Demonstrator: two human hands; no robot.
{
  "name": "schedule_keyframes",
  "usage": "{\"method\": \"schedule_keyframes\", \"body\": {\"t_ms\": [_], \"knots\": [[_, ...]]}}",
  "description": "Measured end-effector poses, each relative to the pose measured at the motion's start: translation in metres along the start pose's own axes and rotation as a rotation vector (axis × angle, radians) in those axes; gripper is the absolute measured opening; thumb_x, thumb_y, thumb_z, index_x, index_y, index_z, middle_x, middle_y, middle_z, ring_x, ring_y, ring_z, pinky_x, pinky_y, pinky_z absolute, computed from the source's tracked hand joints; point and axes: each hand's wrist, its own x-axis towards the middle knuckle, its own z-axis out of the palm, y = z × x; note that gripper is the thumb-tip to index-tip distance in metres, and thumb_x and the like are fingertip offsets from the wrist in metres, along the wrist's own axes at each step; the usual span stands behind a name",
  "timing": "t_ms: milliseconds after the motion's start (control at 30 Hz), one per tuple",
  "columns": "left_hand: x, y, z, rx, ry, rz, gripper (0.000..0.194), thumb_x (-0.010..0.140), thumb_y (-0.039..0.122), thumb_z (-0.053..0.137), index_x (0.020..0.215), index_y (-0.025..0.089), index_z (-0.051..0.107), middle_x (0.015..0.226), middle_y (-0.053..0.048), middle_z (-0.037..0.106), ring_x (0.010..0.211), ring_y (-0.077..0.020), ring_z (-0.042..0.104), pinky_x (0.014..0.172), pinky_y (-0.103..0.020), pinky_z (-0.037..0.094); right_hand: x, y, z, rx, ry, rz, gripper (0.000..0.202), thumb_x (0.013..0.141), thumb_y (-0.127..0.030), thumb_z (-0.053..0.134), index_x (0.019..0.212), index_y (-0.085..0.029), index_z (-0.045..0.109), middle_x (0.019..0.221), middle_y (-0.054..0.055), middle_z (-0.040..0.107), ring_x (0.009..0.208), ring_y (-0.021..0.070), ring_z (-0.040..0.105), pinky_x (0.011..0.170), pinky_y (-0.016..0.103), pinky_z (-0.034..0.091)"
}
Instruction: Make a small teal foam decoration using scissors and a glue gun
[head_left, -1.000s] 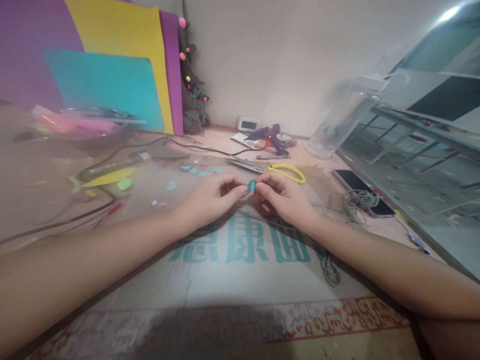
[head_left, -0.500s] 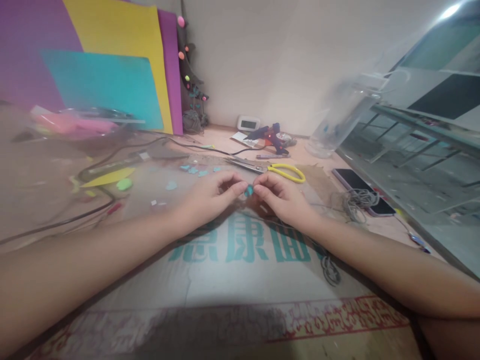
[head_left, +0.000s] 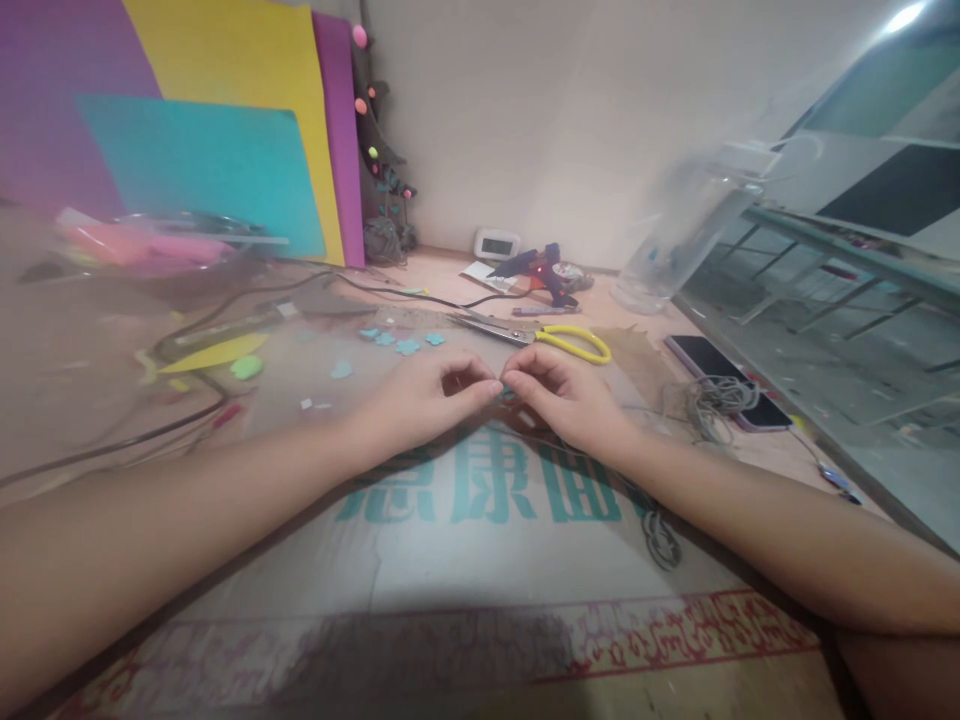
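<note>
"Where was the small teal piece (head_left: 508,393)?"

"Right where the hands met, above the printed sheet (head_left: 480,565). Fingertips covered most of it, so I could not make out its shape."

"And the fingers?"

"The left hand (head_left: 450,392) had its thumb and forefinger pinched narrow, and the right hand (head_left: 561,398) mirrored it. The piece was held between them (how firmly each tip gripped it, I could not tell)."

"What lay about them?"

"Scissors (head_left: 538,337) lay just beyond the fingers, yellow handles behind the right hand and blades pointing left. Flower-shaped cutouts (head_left: 407,347) were scattered beyond the left hand."

"Anything farther back?"

"A glue gun (head_left: 541,270) with a glowing red light, near a small white clock (head_left: 498,245) by the wall."

"And off to the right?"

"A phone (head_left: 694,358), lying flat, with a tangle of grey cord (head_left: 718,402) across it. A clear jug (head_left: 660,255) stood near the table's far edge."
</note>
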Motion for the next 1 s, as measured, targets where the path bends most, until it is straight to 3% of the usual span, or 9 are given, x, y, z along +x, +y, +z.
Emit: {"method": "schedule_keyframes", "body": {"t_ms": [267, 467, 700, 833, 1000], "knots": [[0.0015, 0.0056, -0.0040, -0.008, 0.113, -0.026, 0.022, 0.088, 0.033, 0.055, 0.077, 0.016, 0.065, 0.077, -0.002, 0.067, 0.076, -0.0166, 0.060, 0.071, -0.028, 0.044, 0.0013, -0.0050, -0.0015, 0.165, 0.014, 0.044, 0.027, 0.090, -0.043, 0.059, 0.103, -0.019, 0.057, 0.079, -0.001, 0.063, 0.060, 0.0096, 0.056, 0.052, 0.022, 0.042], [0.0020, 0.0075, -0.0055, -0.044, 0.196, 0.012, 0.021, 0.088, 0.030, 0.055, 0.073, 0.016, 0.061, 0.074, -0.001, 0.063, 0.073, -0.0149, 0.057, 0.070, -0.026, 0.043, 0.0042, -0.0028, -0.0012, 0.193, 0.056, 0.116, 0.026, 0.088, -0.041, 0.061, 0.100, -0.018, 0.061, 0.070, -0.001, 0.066, 0.052, 0.0093, 0.055, 0.047, 0.022, 0.042], [0.0014, 0.0055, -0.0026, -0.038, 0.118, -0.057, 0.023, 0.087, 0.035, 0.056, 0.077, 0.016, 0.064, 0.076, -0.001, 0.066, 0.073, -0.0154, 0.058, 0.069, -0.027, 0.044, 0.0039, -0.0033, -0.0006, 0.150, 0.065, 0.075, 0.025, 0.088, -0.044, 0.061, 0.082, -0.019, 0.058, 0.062, -0.003, 0.060, 0.049, 0.0085, 0.051, 0.046, 0.022, 0.039], [0.0014, 0.0030, -0.0006, -0.047, 0.035, -0.090, 0.024, 0.086, 0.038, 0.057, 0.081, 0.017, 0.067, 0.076, -0.001, 0.067, 0.069, -0.0148, 0.057, 0.064, -0.026, 0.043, 0.0033, -0.0030, -0.0001, 0.171, 0.054, 0.097, 0.028, 0.087, -0.046, 0.062, 0.084, -0.020, 0.057, 0.062, -0.004, 0.059, 0.047, 0.0082, 0.049, 0.045, 0.022, 0.039], [0.0012, 0.0010, -0.0008, -0.070, 0.060, -0.063, 0.027, 0.088, 0.041, 0.056, 0.086, 0.017, 0.067, 0.081, -0.002, 0.069, 0.072, -0.0154, 0.060, 0.066, -0.027, 0.044, 0.0025, -0.0031, -0.0001, 0.164, 0.038, 0.093, 0.026, 0.088, -0.045, 0.061, 0.084, -0.019, 0.057, 0.062, -0.004, 0.059, 0.048, 0.0083, 0.049, 0.046, 0.022, 0.039]]}}
